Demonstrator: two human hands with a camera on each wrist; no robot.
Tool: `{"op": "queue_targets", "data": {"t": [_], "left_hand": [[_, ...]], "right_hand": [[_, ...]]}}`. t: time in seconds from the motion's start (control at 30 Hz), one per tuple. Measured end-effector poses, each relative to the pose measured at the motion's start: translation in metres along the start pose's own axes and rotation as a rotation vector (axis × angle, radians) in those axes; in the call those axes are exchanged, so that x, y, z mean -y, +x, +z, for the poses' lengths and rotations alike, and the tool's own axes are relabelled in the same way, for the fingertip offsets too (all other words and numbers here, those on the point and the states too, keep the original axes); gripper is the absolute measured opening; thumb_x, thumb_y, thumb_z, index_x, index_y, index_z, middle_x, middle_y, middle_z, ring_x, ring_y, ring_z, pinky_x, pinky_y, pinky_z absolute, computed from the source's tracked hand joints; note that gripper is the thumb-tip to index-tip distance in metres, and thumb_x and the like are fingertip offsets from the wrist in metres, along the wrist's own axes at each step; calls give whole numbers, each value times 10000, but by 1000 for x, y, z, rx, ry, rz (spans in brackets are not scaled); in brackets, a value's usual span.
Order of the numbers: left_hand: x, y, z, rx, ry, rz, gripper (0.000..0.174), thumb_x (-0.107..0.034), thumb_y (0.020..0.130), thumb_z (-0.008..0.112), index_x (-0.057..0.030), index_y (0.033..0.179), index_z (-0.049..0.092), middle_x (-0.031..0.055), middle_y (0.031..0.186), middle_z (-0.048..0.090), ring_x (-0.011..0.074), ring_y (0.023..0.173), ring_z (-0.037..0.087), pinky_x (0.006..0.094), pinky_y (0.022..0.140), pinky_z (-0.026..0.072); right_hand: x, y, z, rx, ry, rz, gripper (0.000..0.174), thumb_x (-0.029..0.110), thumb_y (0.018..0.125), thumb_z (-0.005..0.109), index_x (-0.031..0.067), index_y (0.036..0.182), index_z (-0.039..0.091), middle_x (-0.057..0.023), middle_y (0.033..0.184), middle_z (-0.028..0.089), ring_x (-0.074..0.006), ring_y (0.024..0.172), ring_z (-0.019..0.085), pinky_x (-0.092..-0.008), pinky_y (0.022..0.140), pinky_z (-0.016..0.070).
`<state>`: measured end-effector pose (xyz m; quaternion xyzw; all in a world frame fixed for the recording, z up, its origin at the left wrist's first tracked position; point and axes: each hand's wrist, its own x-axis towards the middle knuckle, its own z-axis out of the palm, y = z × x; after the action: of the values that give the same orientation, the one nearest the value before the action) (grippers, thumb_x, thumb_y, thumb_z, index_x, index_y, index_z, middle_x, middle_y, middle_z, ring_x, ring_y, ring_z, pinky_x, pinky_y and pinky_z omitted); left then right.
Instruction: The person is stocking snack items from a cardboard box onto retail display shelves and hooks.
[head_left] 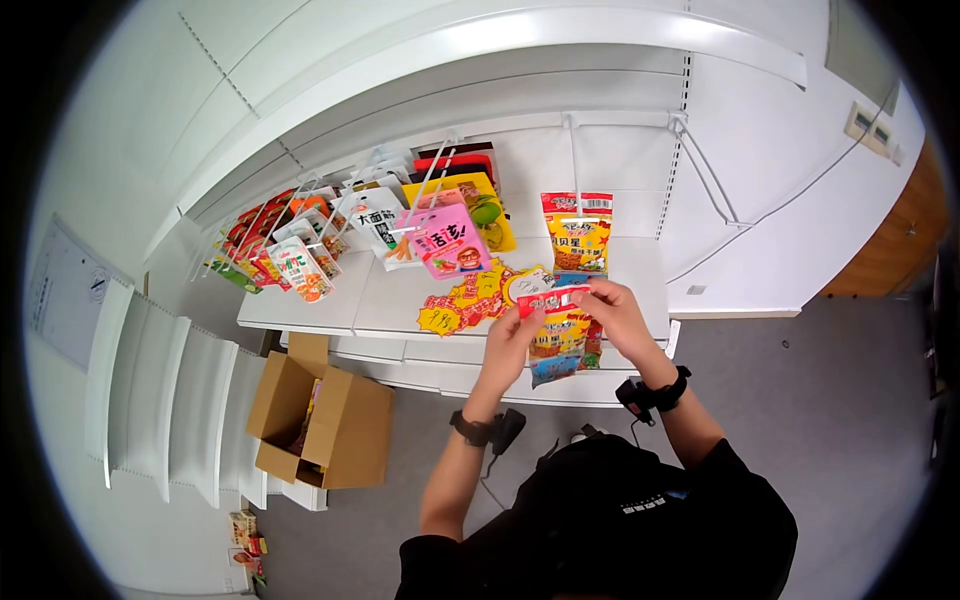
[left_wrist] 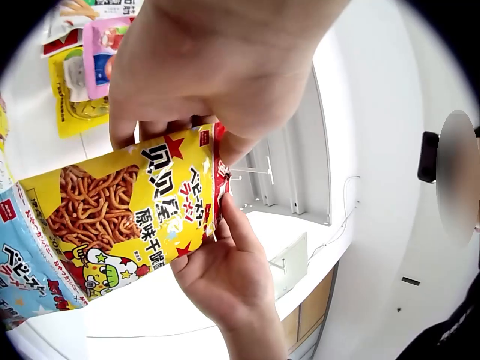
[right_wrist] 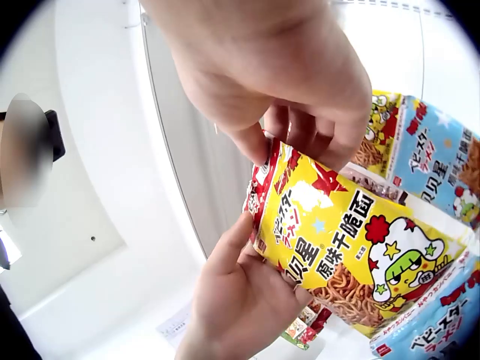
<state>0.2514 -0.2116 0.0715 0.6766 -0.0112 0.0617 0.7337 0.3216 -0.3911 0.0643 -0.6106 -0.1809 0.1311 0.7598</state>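
Observation:
Both hands hold a strip of crispy noodle snack packets [head_left: 560, 338] by its red top edge, over the front of the white shelf. My left hand [head_left: 510, 345] pinches the left corner of that edge between thumb and fingers. At the right corner, my right hand [head_left: 616, 316] does the same. The upper packet is yellow with a noodle picture [left_wrist: 97, 202]; a light-blue packet [right_wrist: 439, 330] is joined below it. Just behind, a similar strip of yellow and blue packets [head_left: 579, 232] hangs from a rack hook.
Left of the hanging strip, a pink snack bag [head_left: 452, 242], a white bag [head_left: 382, 225] and several others hang on hooks. Yellow starburst price signs [head_left: 465, 300] lie on the shelf [head_left: 375, 310]. An open cardboard box [head_left: 358, 430] stands at lower left.

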Motion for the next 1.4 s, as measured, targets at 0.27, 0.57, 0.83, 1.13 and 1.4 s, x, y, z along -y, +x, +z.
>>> {"op": "queue_targets", "data": {"t": [0.27, 0.57, 0.83, 1.13, 1.4], "left_hand": [[-40, 68, 31, -43, 13, 216, 152, -108, 887, 600, -3, 995, 623, -3, 831, 600, 41, 735, 510, 184, 634, 407], [-49, 93, 42, -43, 4, 221, 151, -68, 871, 582, 1, 1004, 602, 19, 860, 616, 59, 762, 549, 202, 656, 444], [-49, 100, 43, -87, 18, 273, 135, -56, 863, 591, 6, 982, 603, 16, 855, 612, 56, 751, 548, 194, 654, 440], [-37, 120, 42, -78, 68, 294, 147, -107, 874, 621, 18, 949, 601, 13, 829, 603, 50, 742, 528, 195, 660, 425], [-23, 131, 35, -143, 88, 308, 135, -90, 855, 633, 20, 928, 601, 10, 758, 588, 54, 678, 514, 208, 621, 424]], "right_hand": [[53, 31, -19, -113, 17, -117, 172, 172, 891, 606, 3, 911, 631, -32, 804, 651, -54, 722, 580, -209, 660, 465], [62, 48, -24, -148, 87, -164, 170, 178, 899, 599, 12, 906, 633, -33, 796, 650, -51, 710, 585, -203, 641, 468], [57, 59, -22, -163, 85, -187, 183, 162, 903, 590, -16, 919, 626, -44, 798, 652, -53, 705, 579, -202, 624, 466], [47, 72, -26, -211, 20, -194, 192, 200, 902, 604, 11, 902, 640, -21, 796, 642, -44, 715, 565, -197, 637, 451], [33, 74, -30, -270, -41, -171, 192, 196, 892, 619, 5, 892, 631, -7, 781, 629, -38, 710, 549, -194, 631, 436]]}}
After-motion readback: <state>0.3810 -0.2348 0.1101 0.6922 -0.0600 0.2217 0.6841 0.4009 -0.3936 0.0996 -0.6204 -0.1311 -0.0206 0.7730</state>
